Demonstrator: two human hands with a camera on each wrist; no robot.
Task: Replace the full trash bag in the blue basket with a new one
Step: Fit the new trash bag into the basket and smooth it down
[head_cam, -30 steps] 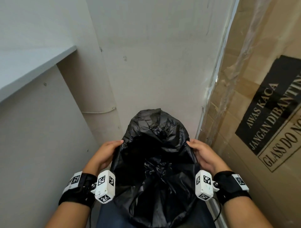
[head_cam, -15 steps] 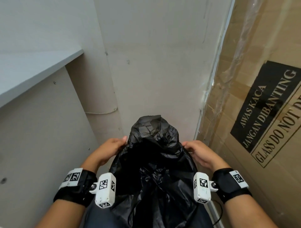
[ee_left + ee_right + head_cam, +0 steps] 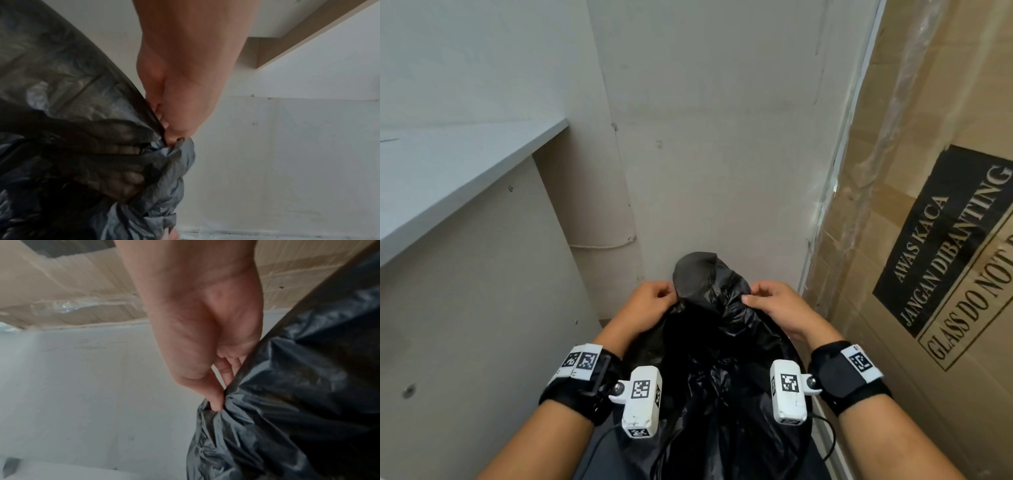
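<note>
The black trash bag (image 3: 722,359) stood low in the middle of the head view, squeezed into a narrow gap, its crumpled top bunched into a peak at the far side. The left hand (image 3: 645,308) gripped the bag's rim on the left of that peak, fingers curled and pinching the plastic; in the left wrist view the fingertips (image 3: 164,125) clamped the dark edge of the bag (image 3: 82,146), and further fingers showed dimly through the thin film. The right hand (image 3: 779,308) held the rim on the right of the peak, and in the right wrist view its thumb and fingers (image 3: 213,395) pinched a gathered fold of the bag (image 3: 298,402). The two hands sat close together, only the bunched plastic between them.

A pale wall (image 3: 722,137) rose just beyond the bag. On the left a white shelf (image 3: 448,178) jutted out above a flat beige panel (image 3: 465,325), hemming the bag in on that side. On the right a large cardboard box (image 3: 928,240), wrapped in clear plastic film and printed with a black glass warning label (image 3: 945,246), stood right beside the bag and the right forearm. A thin white cable (image 3: 602,245) ran along the wall in the far left corner. The blue basket could not be made out under the bag.
</note>
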